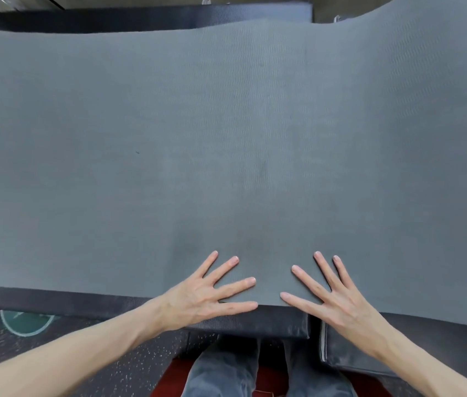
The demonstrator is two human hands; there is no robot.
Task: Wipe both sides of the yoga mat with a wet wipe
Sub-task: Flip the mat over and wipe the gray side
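A grey textured yoga mat (226, 133) lies spread flat across dark padded benches and fills most of the view. My left hand (206, 293) rests flat on the mat's near edge with fingers spread and straight. My right hand (329, 293) lies beside it the same way, fingers splayed on the mat, a small gap between the two hands. Neither hand holds anything. No wet wipe is in view.
Dark padded benches (255, 322) carry the mat, with a gap between two of them near my right wrist. Below are my legs in dark trousers (226, 368), a speckled dark floor (112, 362) with a teal circular mark (26, 322), and a red patch.
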